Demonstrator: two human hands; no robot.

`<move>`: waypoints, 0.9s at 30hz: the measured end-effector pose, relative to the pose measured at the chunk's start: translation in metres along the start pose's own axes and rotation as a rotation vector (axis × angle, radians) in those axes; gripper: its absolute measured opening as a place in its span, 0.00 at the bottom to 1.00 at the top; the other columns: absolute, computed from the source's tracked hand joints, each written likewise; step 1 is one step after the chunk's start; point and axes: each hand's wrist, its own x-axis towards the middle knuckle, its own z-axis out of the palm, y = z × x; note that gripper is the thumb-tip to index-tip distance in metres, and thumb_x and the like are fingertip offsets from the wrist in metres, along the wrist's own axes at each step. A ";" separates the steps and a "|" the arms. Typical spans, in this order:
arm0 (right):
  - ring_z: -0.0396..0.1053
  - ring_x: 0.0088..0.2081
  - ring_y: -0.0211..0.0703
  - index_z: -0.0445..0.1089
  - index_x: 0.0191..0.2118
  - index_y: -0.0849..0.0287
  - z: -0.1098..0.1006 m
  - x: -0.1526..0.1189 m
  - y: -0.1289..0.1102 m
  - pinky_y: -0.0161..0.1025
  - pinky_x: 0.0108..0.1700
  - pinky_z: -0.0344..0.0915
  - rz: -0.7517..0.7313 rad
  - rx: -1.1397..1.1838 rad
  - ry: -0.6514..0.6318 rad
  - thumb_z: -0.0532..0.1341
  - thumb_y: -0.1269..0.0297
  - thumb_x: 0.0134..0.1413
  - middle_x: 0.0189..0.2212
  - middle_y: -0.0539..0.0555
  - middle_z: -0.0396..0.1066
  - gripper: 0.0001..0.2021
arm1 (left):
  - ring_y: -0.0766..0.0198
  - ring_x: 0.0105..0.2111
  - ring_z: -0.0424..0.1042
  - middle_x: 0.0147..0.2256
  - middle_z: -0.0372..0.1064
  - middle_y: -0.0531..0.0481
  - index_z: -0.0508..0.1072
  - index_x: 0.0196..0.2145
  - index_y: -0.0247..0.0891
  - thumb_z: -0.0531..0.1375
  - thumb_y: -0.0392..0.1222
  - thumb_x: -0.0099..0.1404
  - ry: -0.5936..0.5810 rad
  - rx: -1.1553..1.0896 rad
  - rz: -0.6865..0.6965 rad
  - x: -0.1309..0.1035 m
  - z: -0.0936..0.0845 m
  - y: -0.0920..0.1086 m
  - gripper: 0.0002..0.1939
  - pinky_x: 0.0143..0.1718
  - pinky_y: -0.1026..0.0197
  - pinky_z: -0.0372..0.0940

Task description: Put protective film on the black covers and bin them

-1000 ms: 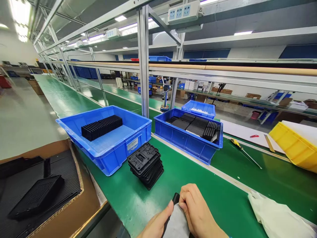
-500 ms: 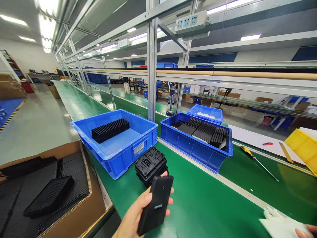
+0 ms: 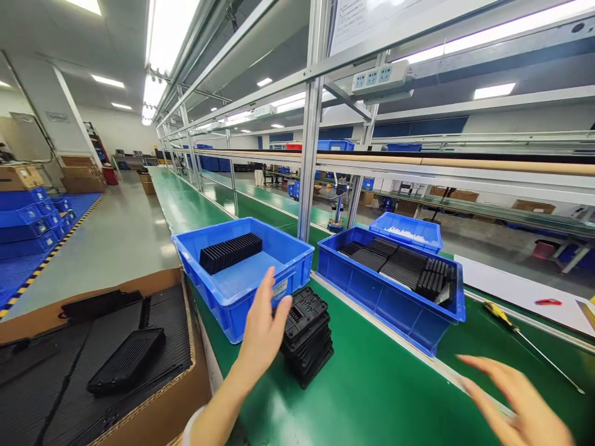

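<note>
A stack of black plastic covers (image 3: 311, 347) stands skewed on the green table (image 3: 372, 390), the top one's long axis slanting away rightward, beside the spread, empty left hand (image 3: 261, 337). Bare surface separates it from the loosely open right hand (image 3: 518, 396), apparently empty. Behind, a blue bin (image 3: 232, 310) holds one row of black parts (image 3: 231, 253).

A shiny grey floor (image 3: 132, 226) is seen on the left, edged by a yellow and black striped line (image 3: 28, 282). Past the line, blue bins (image 3: 21, 217) and brown boxes (image 3: 83, 176) are stacked. A green desk (image 3: 179, 192) is stretched from near to far, with silver poles (image 3: 310, 161) set along it. White sockets (image 3: 381, 77) are held up high. The room is lit by long bright lights (image 3: 170, 37). On the far left, a white wall (image 3: 114, 131) is seen.
</note>
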 end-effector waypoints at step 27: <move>0.52 0.63 0.60 0.60 0.60 0.55 0.179 0.095 -0.076 0.67 0.60 0.40 0.674 1.106 -1.231 0.36 0.22 0.46 0.60 0.64 0.60 0.49 | 0.36 0.54 0.65 0.48 0.73 0.39 0.64 0.52 0.43 0.60 0.57 0.57 -0.460 -0.653 -1.039 0.007 0.026 -0.038 0.28 0.52 0.19 0.41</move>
